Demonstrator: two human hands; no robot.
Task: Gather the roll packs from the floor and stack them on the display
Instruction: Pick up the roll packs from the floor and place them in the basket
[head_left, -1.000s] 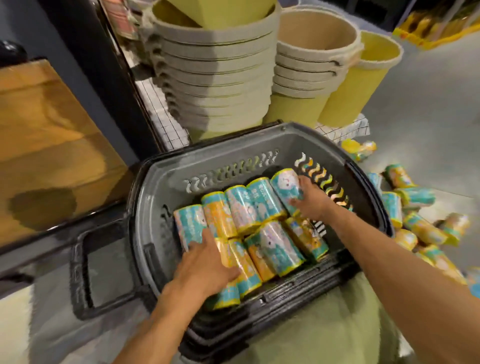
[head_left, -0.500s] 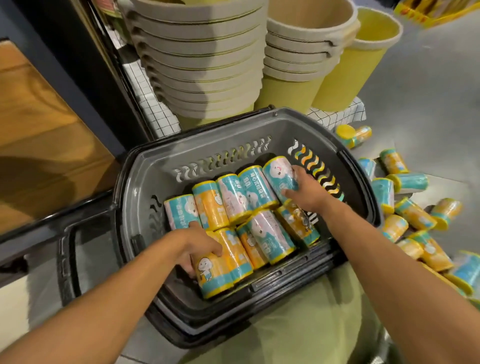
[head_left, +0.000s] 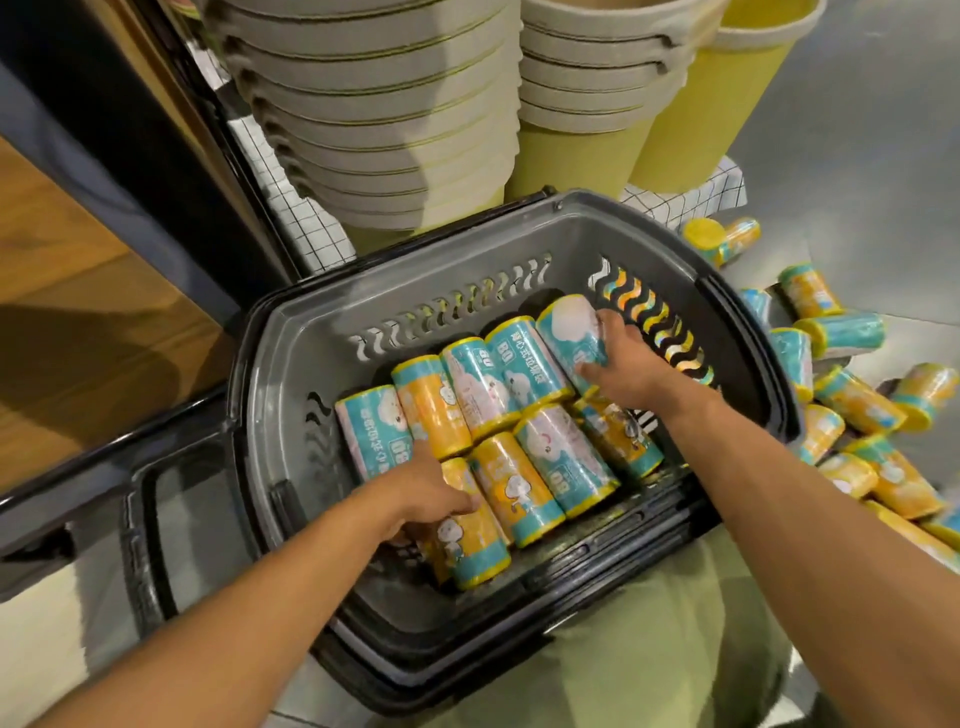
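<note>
Right hand (head_left: 618, 364): fingers (head_left: 610, 325) wrapped over the far side of a teal pack (head_left: 569, 332), thumb pressed on the near side, so that's a proper grip. That pack is at the 2 o'clock end of the back row, and the knuckles are just beside the slotted wall of the basket (head_left: 415, 270). Barely any room on that side.

Left hand (head_left: 415, 493) is clamped on an orange pack (head_left: 478, 545) down at 7 o'clock. The thumb is across the top and the other fingers are tucked down its left side, mostly out of sight.

The rest of the packs (head_left: 498, 384) lie on their sides, touching each other in two rows. I count five along the back and about four in front. There's open room in a bare strip of basket bottom along the 9 o'clock wall, and a gap between the back row and the 12 o'clock wall. The front row runs close to the 6 o'clock rim.

Outside the basket at 3 o'clock there's a heap of loose packs (head_left: 857, 405) on the floor (head_left: 883, 156), piled up against the rim. One more lies off at 1 o'clock. At 12 o'clock, stacks of buckets (head_left: 374, 104) sit on a wire shelf (head_left: 280, 176), just beside the back rim. Past the heap the floor is open.
</note>
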